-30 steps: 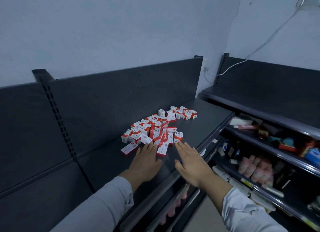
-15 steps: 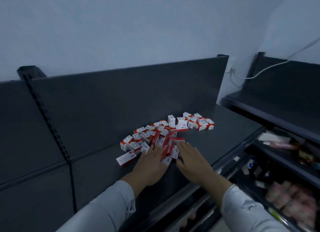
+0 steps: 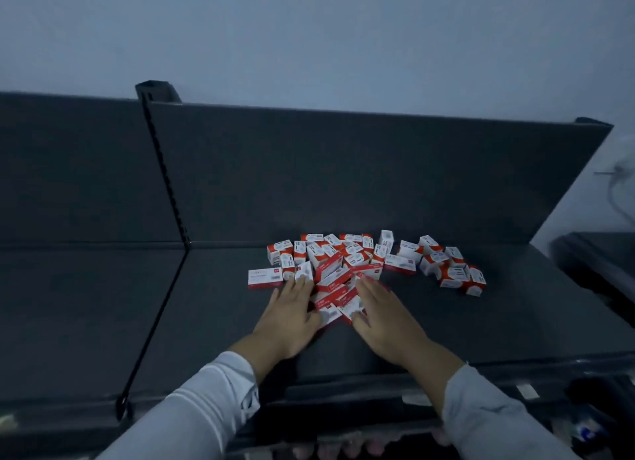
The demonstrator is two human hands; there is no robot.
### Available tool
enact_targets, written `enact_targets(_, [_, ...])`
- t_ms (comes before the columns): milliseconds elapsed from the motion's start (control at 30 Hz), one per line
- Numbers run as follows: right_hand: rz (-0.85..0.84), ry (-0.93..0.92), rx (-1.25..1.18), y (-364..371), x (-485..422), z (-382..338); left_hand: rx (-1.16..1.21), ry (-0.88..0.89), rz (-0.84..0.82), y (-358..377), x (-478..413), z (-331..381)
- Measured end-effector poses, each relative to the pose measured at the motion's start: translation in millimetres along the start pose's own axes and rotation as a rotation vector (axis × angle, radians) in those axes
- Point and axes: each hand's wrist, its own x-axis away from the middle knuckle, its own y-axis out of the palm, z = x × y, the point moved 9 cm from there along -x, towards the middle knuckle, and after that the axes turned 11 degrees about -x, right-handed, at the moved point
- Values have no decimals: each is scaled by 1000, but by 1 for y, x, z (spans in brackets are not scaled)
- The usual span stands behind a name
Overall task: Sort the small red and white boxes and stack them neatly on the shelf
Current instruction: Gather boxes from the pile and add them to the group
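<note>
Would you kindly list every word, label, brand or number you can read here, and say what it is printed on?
Red and white boxes: printed labels on white faces and red bands, all too small and blurred to read.
Long box at the pile's left edge: grey lines of print, unreadable.
Shelf: no text visible.

Reached forward along the shelf (image 3: pixel 481 322) into the near edge of the boxes (image 3: pixel 400 263); pressed left hand (image 3: pixel 292 317) and right hand (image 3: pixel 383 318) flat at either side, bunching several long ones between them.

L sleeve (image 3: pixel 199 408), R sleeve (image 3: pixel 488 421), both pale grey, long, creased
</note>
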Motion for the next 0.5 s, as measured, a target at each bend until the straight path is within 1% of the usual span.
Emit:
enact_targets(67, [-10, -54, 2, 4, -4, 1, 68, -60, 5, 7, 7, -4])
enact_targets(167, [18, -53, -26, 5, -11, 6, 82, -100, 25, 13, 12, -8])
enact_targets(233, [51, -33, -22, 3, -13, 7, 75, -99, 47, 15, 13, -8])
enact_targets(400, [100, -17, 141, 7, -15, 6, 98, -42, 134, 14, 13, 0])
enact_targets(500, [130, 24, 131, 8, -12, 9, 118, -34, 187, 12, 16, 3])
